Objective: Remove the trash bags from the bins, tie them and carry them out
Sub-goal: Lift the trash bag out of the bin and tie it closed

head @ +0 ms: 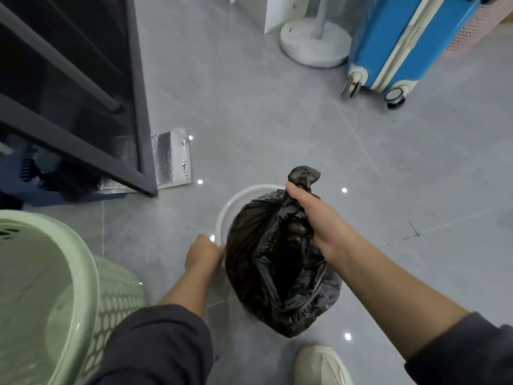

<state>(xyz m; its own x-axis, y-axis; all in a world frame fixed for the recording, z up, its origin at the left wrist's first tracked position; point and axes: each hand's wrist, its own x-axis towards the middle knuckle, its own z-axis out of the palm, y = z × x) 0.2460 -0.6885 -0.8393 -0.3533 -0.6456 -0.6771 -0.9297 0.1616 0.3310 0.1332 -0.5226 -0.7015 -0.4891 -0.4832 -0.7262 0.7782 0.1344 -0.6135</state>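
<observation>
A full black trash bag [274, 270] hangs above a small white bin [236, 198] on the grey floor. My right hand [313, 220] grips the bag's gathered neck, and the twisted top sticks out above my fist. The bag covers most of the bin's opening, so only the far left arc of the rim shows. My left hand [204, 252] holds the bin's near left rim, fingers curled over the edge.
A pale green perforated laundry basket [55, 287] stands at my left. A dark metal frame [83, 93] and a silver foil bag [172, 162] lie beyond it. A blue suitcase [410, 43] and a white round fan base [311, 43] stand farther off. My white shoe [322, 365] is below the bag.
</observation>
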